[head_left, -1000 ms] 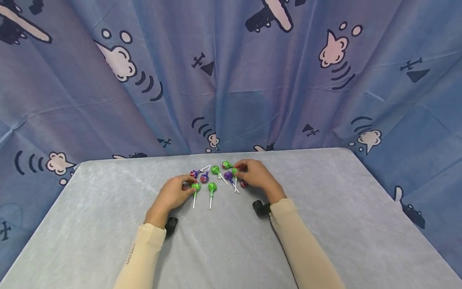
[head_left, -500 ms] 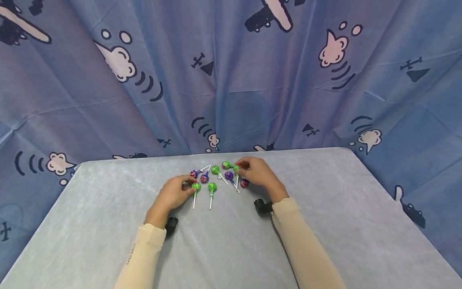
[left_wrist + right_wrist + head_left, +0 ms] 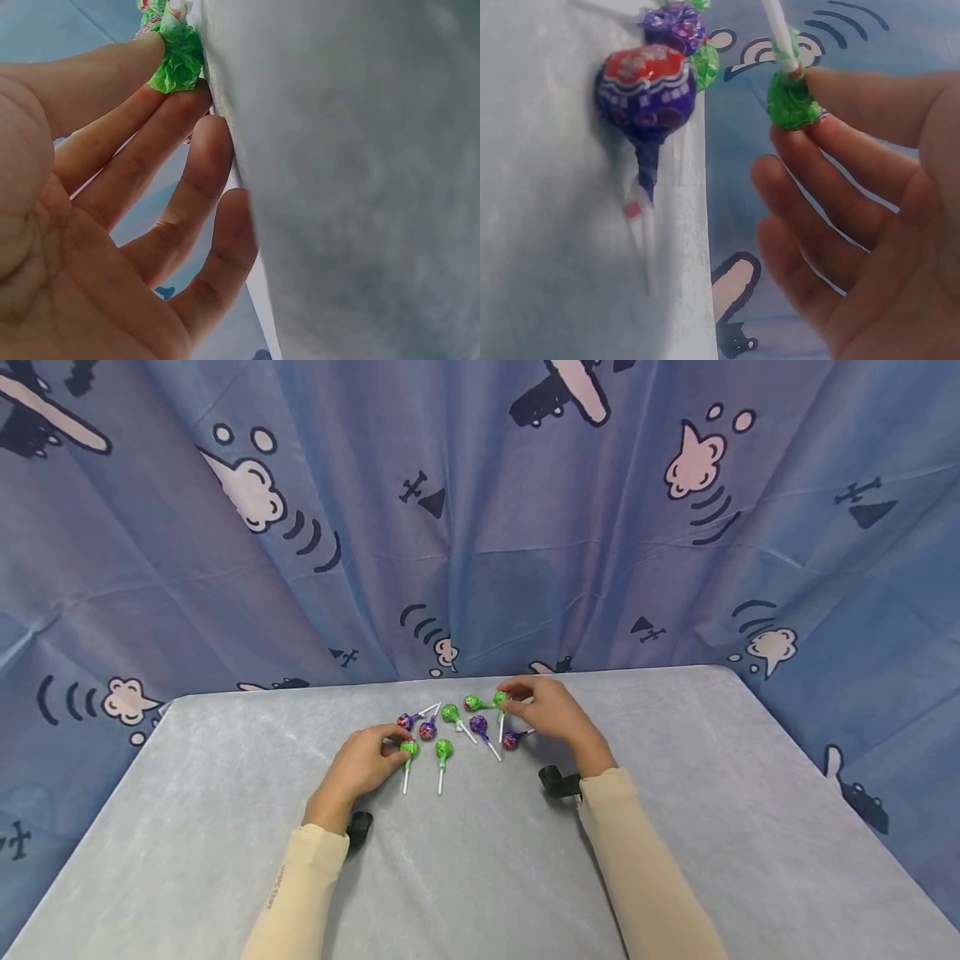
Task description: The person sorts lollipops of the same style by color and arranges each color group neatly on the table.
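My left hand [image 3: 362,762] pinches the head of a green lollipop [image 3: 409,748] at the left front of the group; in the left wrist view the green wrapper [image 3: 178,60] sits between thumb and fingers. Farther right, my right hand [image 3: 549,708] holds another green lollipop [image 3: 502,698] by its head, stick pointing toward me. The right wrist view shows that green head [image 3: 793,101] in the fingertips, apart from the cloth. Just below the right hand lies a purple and red lollipop [image 3: 511,741], its stick partly behind the hand.
Between the hands lie a green lollipop [image 3: 444,749], a purple one [image 3: 478,724], two more green ones at the back and two purple-red ones [image 3: 427,730] at the left. A grey cloth covers the table [image 3: 465,877]. A blue patterned curtain [image 3: 495,527] hangs behind its far edge.
My right hand has moved right and slightly back with the green lollipop, away from the purple one. The purple-red lollipop's stick now shows. My left hand stays in place.
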Demonstrator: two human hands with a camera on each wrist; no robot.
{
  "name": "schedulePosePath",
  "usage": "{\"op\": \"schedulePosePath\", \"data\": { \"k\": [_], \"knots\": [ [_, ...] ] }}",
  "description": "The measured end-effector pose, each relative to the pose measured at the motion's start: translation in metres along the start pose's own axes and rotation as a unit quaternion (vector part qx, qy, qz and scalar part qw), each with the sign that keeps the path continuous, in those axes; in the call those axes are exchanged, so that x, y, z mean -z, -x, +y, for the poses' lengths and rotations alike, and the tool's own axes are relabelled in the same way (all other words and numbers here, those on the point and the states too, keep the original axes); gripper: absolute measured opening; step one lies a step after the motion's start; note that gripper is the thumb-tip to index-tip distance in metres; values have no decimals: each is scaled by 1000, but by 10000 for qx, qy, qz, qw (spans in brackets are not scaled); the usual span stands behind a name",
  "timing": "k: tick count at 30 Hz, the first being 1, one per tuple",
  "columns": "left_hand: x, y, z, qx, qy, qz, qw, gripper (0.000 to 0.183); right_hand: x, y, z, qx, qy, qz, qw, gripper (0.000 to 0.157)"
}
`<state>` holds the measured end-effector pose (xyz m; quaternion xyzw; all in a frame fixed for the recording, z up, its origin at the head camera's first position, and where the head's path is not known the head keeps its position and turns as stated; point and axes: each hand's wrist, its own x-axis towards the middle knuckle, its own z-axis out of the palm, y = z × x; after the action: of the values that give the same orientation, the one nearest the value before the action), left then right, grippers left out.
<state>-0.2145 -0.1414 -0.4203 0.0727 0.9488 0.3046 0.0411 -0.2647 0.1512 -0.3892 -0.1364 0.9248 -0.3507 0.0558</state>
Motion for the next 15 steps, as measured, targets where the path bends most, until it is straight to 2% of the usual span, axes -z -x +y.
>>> {"op": "schedulePosePath", "data": {
  "k": [15],
  "knots": [
    [-1, 0, 3, 34, -132, -54, 9999, 29, 4, 24, -6, 332, -345, -126, 9988, 33]
  ]
}}
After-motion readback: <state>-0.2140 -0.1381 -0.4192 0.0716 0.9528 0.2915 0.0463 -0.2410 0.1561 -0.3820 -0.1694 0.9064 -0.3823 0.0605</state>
